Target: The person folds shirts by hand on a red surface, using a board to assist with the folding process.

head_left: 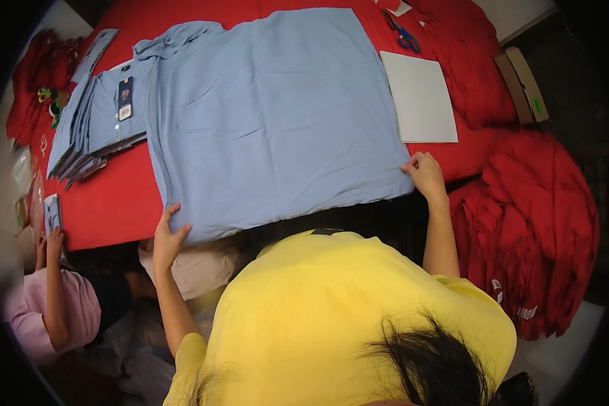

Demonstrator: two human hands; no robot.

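Observation:
A light blue shirt [277,115] lies spread out in front of me, its near edge hanging slightly past the table's front. At its near left corner is my left hand [168,242], thumb and forefinger apart and touching the cloth. My right hand [426,177] pinches the near right corner between thumb and fingers. A bunched sleeve [176,40] sits at the shirt's far left. Left of it, a stack of folded blue shirts [105,111] carries a dark hang tag [125,98] on top.
A white board [419,98] lies right of the shirt, with blue-handled scissors [406,39] beyond it. Red garments [521,223] heap at the right, near an open cardboard box [522,84]. Red cloth [115,216] covers the table. Another person [57,304] in pink works at the left.

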